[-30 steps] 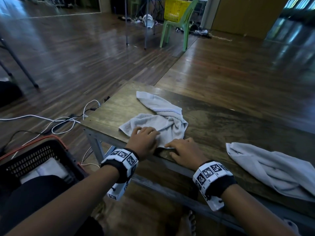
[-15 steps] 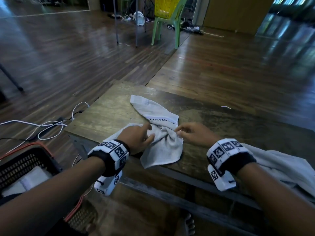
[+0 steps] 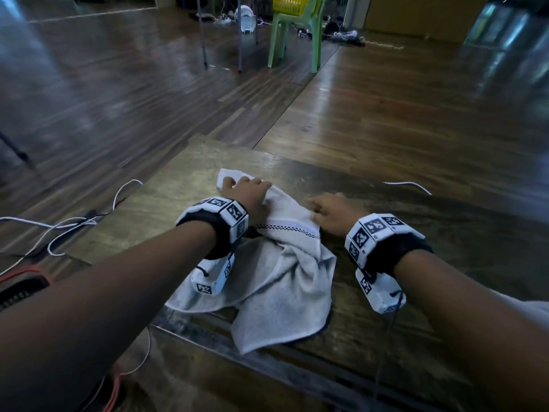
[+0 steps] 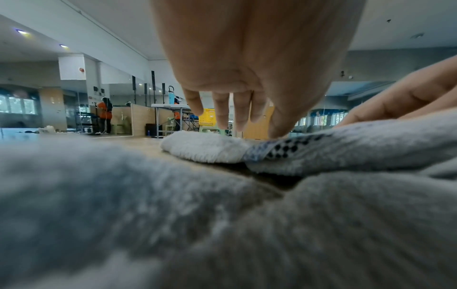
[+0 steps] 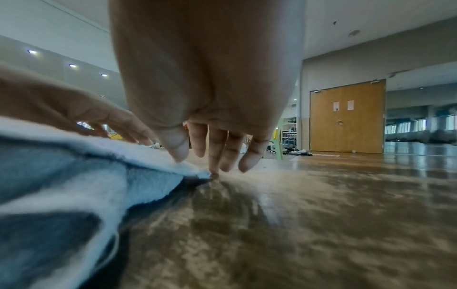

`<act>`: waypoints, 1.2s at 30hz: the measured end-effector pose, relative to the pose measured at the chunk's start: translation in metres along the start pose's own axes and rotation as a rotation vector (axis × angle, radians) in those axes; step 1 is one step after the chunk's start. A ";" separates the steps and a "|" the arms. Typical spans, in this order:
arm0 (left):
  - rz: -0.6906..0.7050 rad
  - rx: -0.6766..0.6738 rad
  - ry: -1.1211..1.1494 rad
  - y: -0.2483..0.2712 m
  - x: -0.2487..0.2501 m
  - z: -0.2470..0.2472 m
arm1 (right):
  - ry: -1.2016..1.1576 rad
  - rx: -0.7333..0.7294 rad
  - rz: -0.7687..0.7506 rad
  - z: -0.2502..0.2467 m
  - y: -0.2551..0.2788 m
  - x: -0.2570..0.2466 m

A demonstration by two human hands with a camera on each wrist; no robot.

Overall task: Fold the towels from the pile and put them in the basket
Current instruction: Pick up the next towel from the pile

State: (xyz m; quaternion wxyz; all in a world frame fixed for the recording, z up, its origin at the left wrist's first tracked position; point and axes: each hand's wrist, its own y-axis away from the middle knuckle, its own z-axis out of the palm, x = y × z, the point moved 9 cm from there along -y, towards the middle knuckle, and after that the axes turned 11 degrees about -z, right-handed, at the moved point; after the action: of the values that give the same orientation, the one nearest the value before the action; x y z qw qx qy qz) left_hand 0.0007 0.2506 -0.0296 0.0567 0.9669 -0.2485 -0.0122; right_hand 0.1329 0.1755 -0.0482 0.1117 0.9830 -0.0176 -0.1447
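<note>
A pale grey towel with a chequered stripe lies crumpled on the wooden table; its near corner reaches the front edge. My left hand rests on the towel's far end. In the left wrist view its thumb touches the cloth and the fingers hang straight. My right hand is at the towel's right edge. In the right wrist view its thumb sits on the edge of the cloth and the index tip is at the table under it, pinching the edge.
Only the rim of the dark basket with an orange edge shows at the far left, below the table. White cables trail on the floor to the left. A green chair stands far back. A strip of another pale towel shows behind my right arm.
Both hands have moved from the towel's near edge at the table front up to its far part. The towel's near part now lies loose toward the front edge.
</note>
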 end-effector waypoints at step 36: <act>0.149 0.640 -0.026 0.277 -0.070 -0.369 | 0.258 0.835 -0.146 -0.344 0.361 -0.180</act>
State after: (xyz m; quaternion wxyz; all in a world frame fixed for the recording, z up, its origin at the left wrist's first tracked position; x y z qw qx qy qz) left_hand -0.1743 0.0820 0.3690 -0.2522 0.9147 -0.3104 0.0584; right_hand 0.0588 -0.0902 0.4047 -0.3044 0.9525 0.0092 -0.0090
